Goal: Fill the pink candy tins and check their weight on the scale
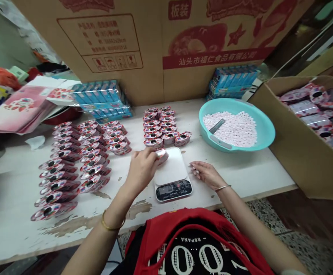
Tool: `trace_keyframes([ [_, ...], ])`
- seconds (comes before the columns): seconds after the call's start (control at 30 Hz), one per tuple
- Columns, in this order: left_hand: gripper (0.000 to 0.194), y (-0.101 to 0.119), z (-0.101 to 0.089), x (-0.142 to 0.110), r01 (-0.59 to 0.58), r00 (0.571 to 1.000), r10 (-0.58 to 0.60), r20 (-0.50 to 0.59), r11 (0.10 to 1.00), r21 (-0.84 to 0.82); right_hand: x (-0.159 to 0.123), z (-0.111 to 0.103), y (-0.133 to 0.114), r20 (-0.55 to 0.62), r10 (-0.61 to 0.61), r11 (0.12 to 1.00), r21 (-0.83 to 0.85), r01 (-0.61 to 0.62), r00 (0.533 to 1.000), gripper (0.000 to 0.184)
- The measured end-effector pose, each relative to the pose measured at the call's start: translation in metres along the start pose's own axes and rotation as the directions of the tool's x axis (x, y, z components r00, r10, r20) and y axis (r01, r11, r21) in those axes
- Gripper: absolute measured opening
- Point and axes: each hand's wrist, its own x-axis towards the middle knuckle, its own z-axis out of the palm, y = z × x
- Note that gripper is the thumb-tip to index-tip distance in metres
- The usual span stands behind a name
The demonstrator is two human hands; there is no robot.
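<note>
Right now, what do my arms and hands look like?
Both arms are bare, with no sleeves or gloves. The left hand has a gold-coloured bangle at its wrist; the right hand has a thin silver-coloured bangle.

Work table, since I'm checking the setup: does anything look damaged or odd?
The white tabletop looks damaged: its paint has flaked away in brown patches near the front edge, left of the digital kitchen scale.

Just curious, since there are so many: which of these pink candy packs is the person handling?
The shiny pack in the left hand, at the edge of the kitchen scale. The others lie in rows or in the cardboard box.
</note>
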Motion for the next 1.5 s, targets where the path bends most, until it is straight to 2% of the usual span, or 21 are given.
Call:
trace_keyframes([
  [0.1, 0.019, 0.023, 0.013, 0.018, -0.076, 0.99, 0.082, 0.111, 0.995, -0.062, 0.003, -0.001, 0.004, 0.02, -0.001, 0.999, -0.054, 0.003, 1.0, 0.039],
  [0.2, 0.022, 0.022, 0.021, 0.016, -0.065, 0.993, 0.08, 0.085, 0.984, -0.168, 0.002, -0.003, 0.004, 0.07, 0.017, 0.994, -0.106, -0.009, 0.997, 0.038],
  [0.27, 0.031, 0.01, 0.025, 0.003, 0.039, 0.999, -0.037, 0.013, 0.965, -0.258, 0.001, -0.005, 0.002, 0.113, 0.042, 0.99, -0.139, -0.026, 0.993, 0.036],
  [0.33, 0.034, -0.005, 0.031, -0.017, 0.24, 0.967, -0.256, -0.002, 0.909, -0.342, -0.001, -0.006, 0.001, 0.156, 0.073, 0.985, -0.166, -0.046, 0.985, 0.032],
  [0.4, 0.037, -0.016, 0.039, -0.039, 0.458, 0.886, -0.441, 0.143, 0.786, -0.416, -0.003, -0.006, 0.001, 0.191, 0.099, 0.981, -0.183, -0.063, 0.977, 0.03],
  [0.43, 0.038, -0.019, 0.044, -0.049, 0.537, 0.843, -0.472, 0.259, 0.72, -0.439, -0.004, -0.005, 0.001, 0.205, 0.107, 0.98, -0.189, -0.068, 0.973, 0.029],
  [0.5, 0.039, -0.017, 0.053, -0.064, 0.63, 0.774, -0.436, 0.46, 0.607, -0.484, -0.006, -0.005, 0.002, 0.218, 0.113, 0.978, -0.197, -0.069, 0.969, 0.027],
  [0.57, 0.037, -0.008, 0.059, -0.072, 0.66, 0.747, -0.384, 0.543, 0.528, -0.534, -0.009, -0.007, 0.003, 0.217, 0.111, 0.977, -0.204, -0.066, 0.97, 0.025],
  [0.67, 0.035, 0.008, 0.063, -0.073, 0.682, 0.731, -0.385, 0.563, 0.431, -0.591, -0.019, -0.014, 0.005, 0.201, 0.111, 0.976, -0.208, -0.068, 0.973, 0.023],
  [0.73, 0.035, 0.017, 0.065, -0.07, 0.685, 0.728, -0.368, 0.578, 0.398, -0.61, -0.027, -0.022, 0.006, 0.183, 0.106, 0.978, -0.198, -0.069, 0.978, 0.025],
  [0.9, 0.034, 0.03, 0.076, -0.063, 0.655, 0.755, -0.293, 0.586, 0.374, -0.657, -0.041, -0.042, 0.005, 0.111, 0.079, 0.977, -0.208, -0.055, 0.991, 0.03],
  [0.97, 0.037, 0.029, 0.079, -0.062, 0.66, 0.751, -0.312, 0.582, 0.387, -0.644, -0.043, -0.045, 0.002, 0.046, 0.035, 0.969, -0.248, -0.023, 0.998, 0.03],
  [1.07, 0.042, 0.019, 0.077, -0.065, 0.653, 0.757, -0.403, 0.514, 0.48, -0.586, -0.046, -0.041, -0.011, -0.037, -0.102, 0.956, -0.281, 0.088, 0.994, 0.03],
  [1.13, 0.044, 0.011, 0.073, -0.068, 0.624, 0.781, -0.437, 0.446, 0.538, -0.566, -0.049, -0.03, -0.027, -0.011, -0.197, 0.936, -0.3, 0.185, 0.98, 0.031],
  [1.23, 0.045, 0.002, 0.066, -0.071, 0.589, 0.806, -0.449, 0.385, 0.557, -0.585, -0.053, -0.003, -0.053, 0.105, -0.321, 0.854, -0.398, 0.336, 0.941, 0.026],
  [1.3, 0.046, 0.0, 0.062, -0.071, 0.579, 0.813, -0.457, 0.362, 0.56, -0.593, -0.051, 0.016, -0.068, 0.195, -0.4, 0.751, -0.491, 0.442, 0.896, 0.018],
  [1.4, 0.046, 0.0, 0.059, -0.072, 0.553, 0.831, -0.444, 0.334, 0.605, -0.572, -0.045, 0.039, -0.08, 0.323, -0.477, 0.517, -0.649, 0.558, 0.817, 0.011],
  [1.5, 0.043, 0.002, 0.057, -0.074, 0.508, 0.861, -0.399, 0.315, 0.675, -0.534, -0.038, 0.049, -0.083, 0.426, -0.443, 0.302, -0.758, 0.578, 0.789, 0.012],
])
